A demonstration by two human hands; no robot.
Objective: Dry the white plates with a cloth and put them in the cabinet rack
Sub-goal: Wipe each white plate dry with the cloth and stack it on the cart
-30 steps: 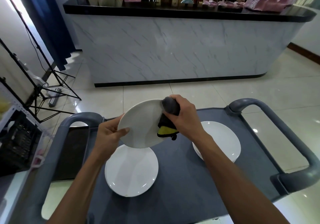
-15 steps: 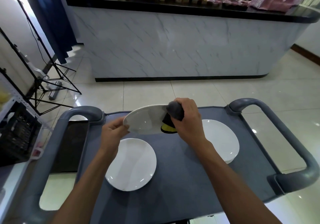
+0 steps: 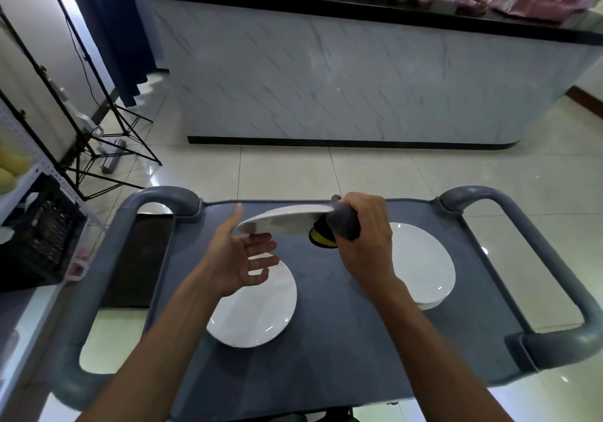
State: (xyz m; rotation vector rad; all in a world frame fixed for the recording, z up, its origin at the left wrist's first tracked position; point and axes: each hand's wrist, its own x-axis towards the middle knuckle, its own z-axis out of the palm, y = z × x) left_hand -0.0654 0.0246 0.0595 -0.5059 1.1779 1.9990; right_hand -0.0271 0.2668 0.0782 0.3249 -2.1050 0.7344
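Head view: my left hand (image 3: 239,260) has let go of the raised plate (image 3: 287,221), fingers spread beneath its rim. My right hand (image 3: 362,235) alone clamps cloth (image 3: 342,225) and plate edge, now tipped near-flat above the cart (image 3: 326,340). I judge I'm regripping to dry the underside.

Grey plastic service cart (image 3: 326,340) — nearest the viewer, a looped handle at each end. On its top: flat white round plate (image 3: 257,310) left of centre, stack of white round plates (image 3: 424,268) to the right, the two well apart. Above the top, between them: white round plate held nearly level (image 3: 287,221), its right rim in the grey and yellow cloth (image 3: 339,229) in the right hand (image 3: 362,235); the left hand (image 3: 238,255) just below its left rim. Behind the cart — marble-fronted counter with black top (image 3: 359,72). Left: black tripod stand (image 3: 98,121), black slatted crate (image 3: 39,235).
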